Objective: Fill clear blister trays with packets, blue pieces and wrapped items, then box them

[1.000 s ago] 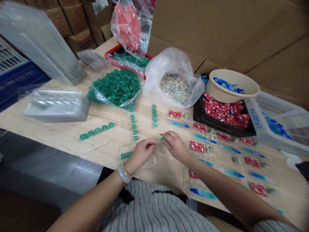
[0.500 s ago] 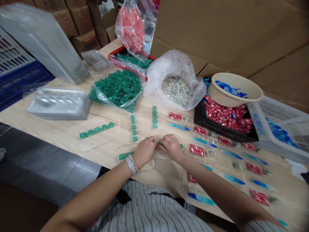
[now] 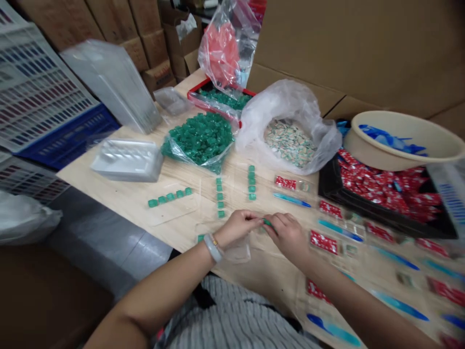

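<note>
My left hand (image 3: pixel 240 227) is closed in a pinch, its fingertips almost meeting those of the other hand; what they grip is hidden. In my right hand (image 3: pixel 289 236) a small translucent green block (image 3: pixel 268 222) shows between thumb and fingers. Under and beside the hands lies a clear plastic tray (image 3: pixel 241 252), with another green block (image 3: pixel 201 238) by my left wrist. Beyond them, short rows of green blocks (image 3: pixel 220 197) stand in clear trays. One more slanted row of green blocks (image 3: pixel 170 197) lies to the left.
Behind are a heap of green blocks (image 3: pixel 199 138), a white bag of small flat pieces (image 3: pixel 290 143), a cream basin (image 3: pixel 403 145) and a black box of red packets (image 3: pixel 392 194). Stacked clear trays (image 3: pixel 125 162) stand left. Red packets (image 3: pixel 324 241) and blue pen-like items (image 3: pixel 339 230) spread right.
The view has swung left, so more of the crates shows. My fingertips have drawn slightly apart, and the green block in my right hand is easier to see.
</note>
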`<state>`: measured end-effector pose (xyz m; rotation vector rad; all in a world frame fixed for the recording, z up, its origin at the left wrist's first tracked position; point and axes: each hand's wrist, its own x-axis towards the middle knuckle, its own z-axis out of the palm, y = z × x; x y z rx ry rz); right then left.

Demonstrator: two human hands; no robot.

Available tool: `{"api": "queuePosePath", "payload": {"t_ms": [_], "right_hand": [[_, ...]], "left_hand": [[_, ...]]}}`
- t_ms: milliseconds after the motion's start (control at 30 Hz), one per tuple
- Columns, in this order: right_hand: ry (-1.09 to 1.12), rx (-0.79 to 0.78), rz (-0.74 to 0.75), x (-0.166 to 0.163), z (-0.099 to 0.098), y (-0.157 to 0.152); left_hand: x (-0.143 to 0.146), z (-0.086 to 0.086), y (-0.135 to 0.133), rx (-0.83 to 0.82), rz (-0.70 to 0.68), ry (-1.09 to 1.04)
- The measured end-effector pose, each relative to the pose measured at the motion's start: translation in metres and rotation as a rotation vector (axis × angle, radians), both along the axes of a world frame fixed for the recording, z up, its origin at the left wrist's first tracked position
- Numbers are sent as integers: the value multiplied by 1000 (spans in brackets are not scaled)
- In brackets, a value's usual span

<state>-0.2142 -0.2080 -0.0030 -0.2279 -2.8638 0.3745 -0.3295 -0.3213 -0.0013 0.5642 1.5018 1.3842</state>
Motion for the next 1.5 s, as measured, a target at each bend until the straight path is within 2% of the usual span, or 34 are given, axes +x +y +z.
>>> {"api": "queuePosePath", "payload": {"t_ms": [67,100,200,300,367,433,533,667,800,900,967,1033,1100,1167,1233,1300,1367,1500], "right_hand": [[15,-88,-27,-3,0,-5],[20,-186,-46,-4,0,-7],[14,-668,-142,-6,2,-10],[-43,-1207,-256,-8,7,-10],[-84,-1459,-291,-8,12,-8],[-91,-1639,-317,-8,16,-5],[-117,-1861,-334,-5,19,-1],[-232,-2011,-269,1,20,3],[-149,-1982,-293,5,18,1],[-44,-1936,-325,9,13,-2],[-13,-1869,-342,12,10,-6],[42,-1716,-373,16,9,-11],[147,-1441,-390,20,11,-16],[217,-1128,-339,22,14,-22],[221,-894,-250,23,16,-26],[205,-776,-203,24,15,-30],[201,-727,-212,24,12,-34],[166,-583,-275,22,6,-31]], "left_hand": [[-2,-1,0,-27,60,-102],[-2,-2,0,-31,84,-132],[-4,-2,-1,1,124,-113],[-3,1,-2,79,123,84],[-2,4,-3,109,112,236],[-2,5,-2,100,84,313],[-3,6,0,81,-20,244],[-5,12,3,115,-132,178],[-4,19,4,109,-149,157],[-1,21,2,57,-205,-93],[2,21,0,28,-181,-303],[5,21,-1,5,-103,-413],[6,21,-2,-41,-27,-398],[7,19,-3,-100,10,-358],[9,17,-4,-121,10,-377],[12,15,-5,-98,-9,-433],[15,14,-4,-58,7,-431],[19,11,-2,-52,84,-279]]}}
